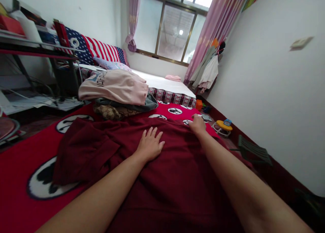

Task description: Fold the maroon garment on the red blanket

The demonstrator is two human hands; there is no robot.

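Pressing down on a dark red garment [177,182], the person's left hand [150,145] is lying palm-flat at the centre of the frame, fingers spread apart and clasping nothing. The right hand [197,124] is resting at the garment's far edge, right of centre, fingers curled; whether they are pinching cloth cannot be told. The garment is lying spread over the centre and lower frame on a red bedspread [15,165]. A clothes pile [114,87] is sitting just beyond it, left of centre.
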